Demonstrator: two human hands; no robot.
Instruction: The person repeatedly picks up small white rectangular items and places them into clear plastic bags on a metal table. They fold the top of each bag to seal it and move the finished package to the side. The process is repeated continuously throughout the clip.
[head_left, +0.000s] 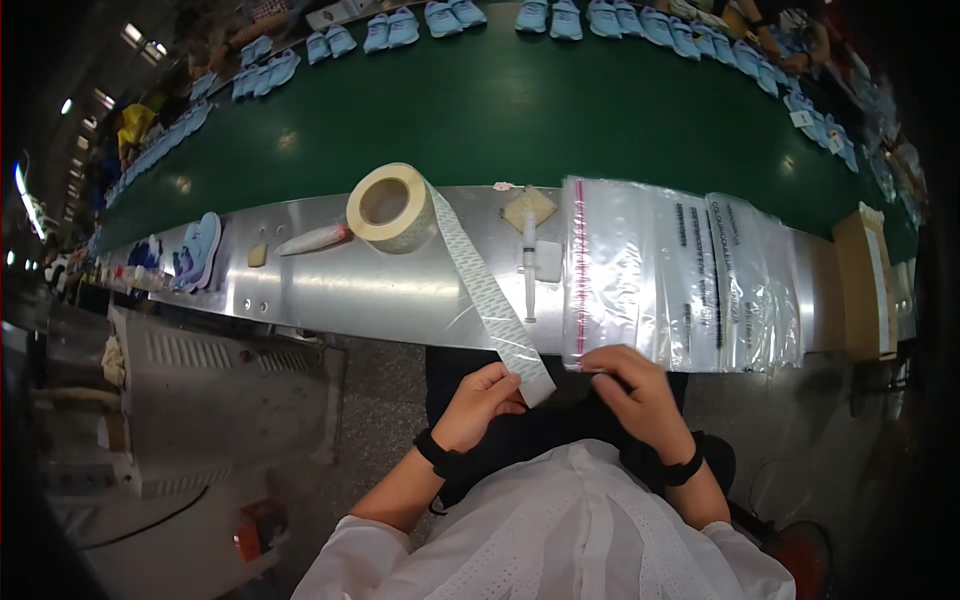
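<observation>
My left hand [482,402] pinches the loose end of a long strip of printed labels [487,300]. The strip runs up and left to its label roll [385,208], which rests on the metal ledge. My right hand [637,395] is at the near left corner of a stack of clear plastic bags [620,280]; its thumb and forefinger are curved with a gap between them, and I see nothing held. Between the strip and the bags lies a plastic syringe [530,270], its top end by a tan square pad [528,208].
Beyond the metal ledge [340,285] runs a green belt [480,110] with light blue shoes [400,28] along its far side, where other people sit. A cardboard box [865,285] stands at the right. A blue shoe [197,252] and a whitish tapered tool [312,240] lie left.
</observation>
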